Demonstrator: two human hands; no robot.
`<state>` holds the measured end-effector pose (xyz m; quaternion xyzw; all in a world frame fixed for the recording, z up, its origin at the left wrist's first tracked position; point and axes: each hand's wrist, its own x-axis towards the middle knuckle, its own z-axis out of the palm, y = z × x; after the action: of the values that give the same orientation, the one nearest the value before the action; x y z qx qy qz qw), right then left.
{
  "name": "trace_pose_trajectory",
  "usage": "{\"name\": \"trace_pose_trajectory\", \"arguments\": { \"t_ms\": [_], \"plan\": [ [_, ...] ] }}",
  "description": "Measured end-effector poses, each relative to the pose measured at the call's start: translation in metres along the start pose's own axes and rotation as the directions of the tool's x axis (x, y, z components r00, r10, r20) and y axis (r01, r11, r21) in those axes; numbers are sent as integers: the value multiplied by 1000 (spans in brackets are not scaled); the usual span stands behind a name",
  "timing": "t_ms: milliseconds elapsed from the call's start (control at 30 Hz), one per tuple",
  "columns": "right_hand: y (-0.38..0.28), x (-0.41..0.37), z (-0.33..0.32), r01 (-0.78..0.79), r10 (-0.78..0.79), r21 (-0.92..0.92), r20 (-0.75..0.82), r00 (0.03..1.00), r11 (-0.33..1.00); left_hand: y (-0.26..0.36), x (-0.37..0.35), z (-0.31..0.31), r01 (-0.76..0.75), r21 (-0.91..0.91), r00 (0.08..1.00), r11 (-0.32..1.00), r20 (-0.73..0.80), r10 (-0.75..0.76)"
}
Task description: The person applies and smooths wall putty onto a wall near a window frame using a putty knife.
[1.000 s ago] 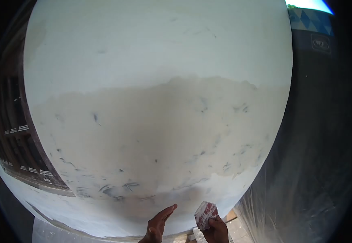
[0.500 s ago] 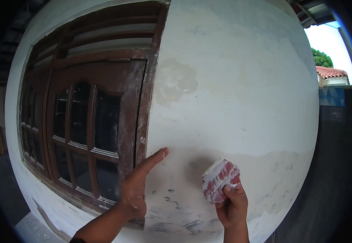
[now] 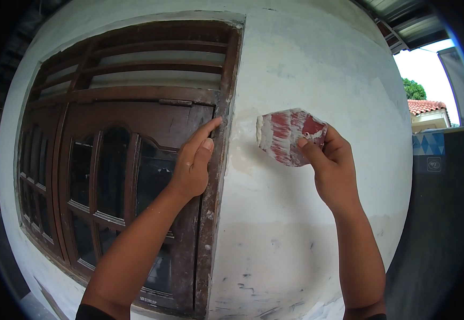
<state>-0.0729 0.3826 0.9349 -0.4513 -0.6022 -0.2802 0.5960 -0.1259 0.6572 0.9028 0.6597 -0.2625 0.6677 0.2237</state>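
The right hand [image 3: 336, 173] has risen, its grip pinched closed on the paste-smeared red plate [image 3: 281, 140] at two o'clock, bringing it before the upper wall [image 3: 317, 80]; the left hand [image 3: 192, 173], at nine, is open and empty near the window frame [image 3: 214, 186].

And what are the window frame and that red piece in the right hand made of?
Window frame: probably wood, dark brown and scuffed, judging by its worn edges. Red piece in the right hand: perhaps plastic, thin and flat, smeared with whitish paste.
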Motion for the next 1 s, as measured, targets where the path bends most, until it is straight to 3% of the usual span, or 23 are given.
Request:
{"name": "trace_pose_trajectory", "arguments": {
  "t_ms": [67, 100, 167, 200, 233, 300, 367, 467, 767, 833, 1000],
  "plan": [
    [-2, 15, 1, 93, -86, -218, 41, 995, 972, -15, 9, 5, -241, 39, 968, 970, -61, 243],
    [-6, 21, 2, 96, -89, -227, 41, 995, 969, -20, 7, 8, -245, 32, 967, 969, -67, 246],
    [-21, 31, 6, 147, -110, -530, 100, 989, 835, -8, -1, 14, -68, -105, 996, 992, -68, 61],
    [-27, 36, 8, 187, -131, -637, 135, 982, 748, 1, -3, 13, -70, -107, 996, 992, -70, 63],
    [-26, 42, 11, 188, -132, -640, 134, 982, 745, 11, -6, 12, 21, -49, 999, 999, -32, -22],
    [-21, 53, 14, 489, -445, -744, 284, 849, 456, 11, -6, 15, 114, 1, 994, 994, 1, -114],
    [-25, 59, 20, 485, -418, -758, 307, 855, 436, 5, -2, 17, -110, 58, 991, 992, -76, 114],
    [-23, 67, 29, 496, -338, -791, 385, 859, 358, 9, -2, 16, -72, 10, 996, 997, -60, 73],
    [-11, 76, 41, 529, -404, -818, 414, 816, 229, -1, -2, 15, -103, -53, 994, 993, -43, 100],
    [-3, 75, 42, 560, -436, -822, 469, 768, 102, 0, -2, 14, -98, -55, 994, 994, -43, 96],
    [15, 76, 42, 588, -512, -807, 524, 681, -44, -3, -2, 15, -106, -64, 993, 992, -50, 103]
  ]
}}
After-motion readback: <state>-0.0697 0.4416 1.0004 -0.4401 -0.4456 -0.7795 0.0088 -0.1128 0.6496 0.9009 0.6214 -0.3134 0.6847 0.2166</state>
